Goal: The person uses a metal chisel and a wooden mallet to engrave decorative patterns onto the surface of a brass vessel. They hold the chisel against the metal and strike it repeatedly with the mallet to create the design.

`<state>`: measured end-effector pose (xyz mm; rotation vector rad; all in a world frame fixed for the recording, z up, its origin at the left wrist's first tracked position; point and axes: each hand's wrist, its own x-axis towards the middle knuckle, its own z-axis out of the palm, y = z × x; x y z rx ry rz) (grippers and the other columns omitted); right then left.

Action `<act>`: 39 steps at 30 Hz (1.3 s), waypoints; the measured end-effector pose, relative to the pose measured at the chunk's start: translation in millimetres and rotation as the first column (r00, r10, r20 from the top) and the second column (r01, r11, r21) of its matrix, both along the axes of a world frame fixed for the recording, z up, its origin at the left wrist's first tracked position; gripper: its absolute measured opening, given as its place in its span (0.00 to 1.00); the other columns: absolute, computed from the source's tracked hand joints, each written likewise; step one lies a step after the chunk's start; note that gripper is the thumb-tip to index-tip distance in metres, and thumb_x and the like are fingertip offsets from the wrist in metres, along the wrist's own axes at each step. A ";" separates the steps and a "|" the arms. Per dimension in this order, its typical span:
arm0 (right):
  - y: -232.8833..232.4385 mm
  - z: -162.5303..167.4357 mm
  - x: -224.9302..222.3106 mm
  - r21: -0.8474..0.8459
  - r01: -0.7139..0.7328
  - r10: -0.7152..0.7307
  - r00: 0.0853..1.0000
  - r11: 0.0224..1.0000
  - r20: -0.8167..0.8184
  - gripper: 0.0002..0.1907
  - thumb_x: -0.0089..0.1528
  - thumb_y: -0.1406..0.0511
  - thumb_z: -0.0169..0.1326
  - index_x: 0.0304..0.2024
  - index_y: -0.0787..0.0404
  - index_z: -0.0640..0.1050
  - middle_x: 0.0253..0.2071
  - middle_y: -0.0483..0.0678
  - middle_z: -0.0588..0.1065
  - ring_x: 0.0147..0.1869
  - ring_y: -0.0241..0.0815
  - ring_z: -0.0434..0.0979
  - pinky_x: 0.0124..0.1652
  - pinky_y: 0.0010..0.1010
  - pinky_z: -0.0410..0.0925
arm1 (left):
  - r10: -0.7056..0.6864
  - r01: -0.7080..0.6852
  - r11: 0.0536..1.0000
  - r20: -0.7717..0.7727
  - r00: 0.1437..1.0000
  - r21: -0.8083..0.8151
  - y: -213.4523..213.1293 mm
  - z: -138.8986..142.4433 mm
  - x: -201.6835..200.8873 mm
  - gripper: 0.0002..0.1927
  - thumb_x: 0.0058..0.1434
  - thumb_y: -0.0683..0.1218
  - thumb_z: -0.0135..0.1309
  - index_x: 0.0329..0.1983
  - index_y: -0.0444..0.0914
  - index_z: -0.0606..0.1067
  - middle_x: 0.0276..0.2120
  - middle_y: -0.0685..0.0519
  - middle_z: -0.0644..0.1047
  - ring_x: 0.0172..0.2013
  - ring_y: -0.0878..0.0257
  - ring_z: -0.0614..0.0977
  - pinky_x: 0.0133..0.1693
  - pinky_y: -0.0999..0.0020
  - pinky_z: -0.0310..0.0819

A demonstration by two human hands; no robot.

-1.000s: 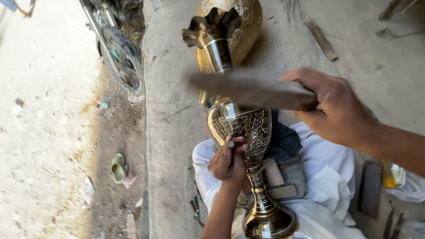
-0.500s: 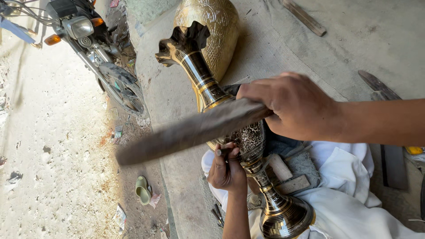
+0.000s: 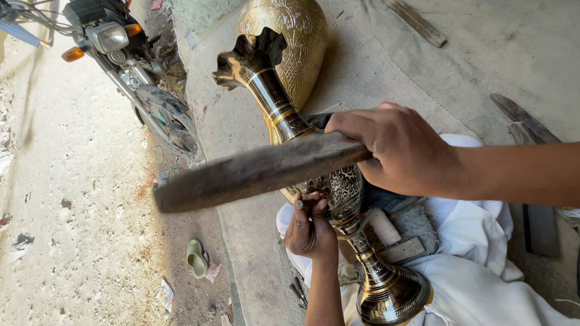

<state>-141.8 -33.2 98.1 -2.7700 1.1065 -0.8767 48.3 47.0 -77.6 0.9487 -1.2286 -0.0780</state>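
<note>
A tall engraved brass vase [image 3: 284, 115] lies across my lap, its flared mouth far from me and its round foot [image 3: 389, 294] near my knee. My right hand [image 3: 402, 151] is closed around a dark wooden mallet [image 3: 254, 171] raised over the vase's body. My left hand [image 3: 311, 229] pinches a small metal chisel [image 3: 300, 206] whose tip rests on the engraved belly of the vase. A second, rounder brass vessel [image 3: 296, 42] lies behind the vase's mouth.
A motorcycle [image 3: 127, 66] stands at the upper left on dusty ground. A green sandal [image 3: 196, 258] lies by the mat's edge. Flat metal tools [image 3: 519, 118] lie on the cloth mat at right, a wooden block [image 3: 402, 247] sits under the vase stem, and white cloth [image 3: 483, 265] covers my legs.
The mallet has swung from level above the vase down towards the left over the chisel. My view tilted, bringing the motorcycle into sight. My left hand stays on the vase.
</note>
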 end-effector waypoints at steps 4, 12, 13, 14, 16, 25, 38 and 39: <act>-1.5 -0.3 2.9 -0.138 -0.010 -0.002 0.996 0.990 -0.089 0.15 0.50 0.68 0.64 0.40 0.51 0.80 0.27 0.40 0.77 0.28 0.37 0.78 0.39 0.43 0.68 | 0.097 -0.101 0.992 0.047 0.994 0.078 0.0 0.6 0.9 0.21 0.62 0.29 0.61 0.57 0.35 0.79 0.37 0.47 0.85 0.36 0.64 0.86 0.42 0.68 0.83; 6.8 14.2 6.0 -0.046 0.037 -0.042 0.992 0.998 -0.119 0.12 0.54 0.70 0.63 0.39 0.52 0.79 0.28 0.41 0.78 0.31 0.41 0.79 0.39 0.44 0.67 | -0.017 0.014 0.996 0.032 0.999 0.084 1.8 8.8 1.9 0.16 0.65 0.27 0.59 0.52 0.36 0.79 0.37 0.46 0.84 0.38 0.63 0.86 0.45 0.68 0.84; 7.0 14.7 5.9 -0.015 0.021 -0.020 1.000 1.000 0.018 0.13 0.52 0.70 0.63 0.39 0.53 0.78 0.30 0.42 0.79 0.34 0.42 0.80 0.39 0.45 0.67 | -0.023 0.021 0.998 0.020 1.000 0.067 1.5 8.9 1.9 0.18 0.65 0.27 0.58 0.55 0.34 0.77 0.38 0.45 0.84 0.39 0.63 0.86 0.46 0.67 0.84; 6.8 14.5 5.5 0.013 -0.001 -0.001 0.988 1.000 0.155 0.15 0.50 0.71 0.62 0.39 0.55 0.78 0.33 0.42 0.79 0.38 0.42 0.81 0.39 0.45 0.66 | -0.026 0.025 0.998 0.008 1.000 0.050 0.7 8.8 2.2 0.19 0.64 0.27 0.56 0.58 0.32 0.76 0.38 0.45 0.84 0.39 0.63 0.86 0.47 0.66 0.85; 6.0 11.4 5.6 0.024 0.020 -0.023 0.993 1.000 0.114 0.18 0.48 0.70 0.63 0.40 0.54 0.78 0.32 0.41 0.79 0.36 0.43 0.80 0.41 0.47 0.67 | 0.014 -0.015 0.999 0.023 1.000 0.049 0.3 8.1 3.3 0.21 0.63 0.27 0.58 0.58 0.33 0.77 0.38 0.46 0.85 0.38 0.63 0.87 0.46 0.67 0.84; 1.7 4.0 9.1 0.062 0.070 -0.065 0.995 0.996 -0.077 0.11 0.56 0.67 0.63 0.41 0.50 0.80 0.28 0.39 0.77 0.29 0.35 0.78 0.37 0.39 0.71 | -0.028 0.028 0.999 0.007 1.000 0.031 -1.8 4.9 6.6 0.22 0.63 0.26 0.56 0.58 0.33 0.77 0.38 0.45 0.84 0.40 0.62 0.87 0.48 0.66 0.84; 9.4 0.7 11.7 -0.032 0.012 -0.007 0.986 0.999 0.169 0.07 0.57 0.70 0.60 0.36 0.53 0.79 0.27 0.39 0.77 0.26 0.35 0.74 0.32 0.40 0.63 | -0.078 0.078 0.995 0.012 0.997 0.061 -0.7 10.7 10.5 0.25 0.62 0.25 0.55 0.60 0.36 0.77 0.38 0.46 0.85 0.39 0.64 0.86 0.46 0.70 0.82; 10.3 0.6 12.5 0.140 0.015 -0.053 0.960 0.990 0.276 0.07 0.58 0.69 0.58 0.37 0.53 0.78 0.27 0.38 0.76 0.27 0.33 0.75 0.32 0.37 0.64 | -0.107 0.108 0.993 -0.012 0.994 0.041 -1.0 11.7 10.2 0.26 0.62 0.25 0.52 0.62 0.35 0.75 0.39 0.45 0.84 0.40 0.64 0.87 0.47 0.69 0.84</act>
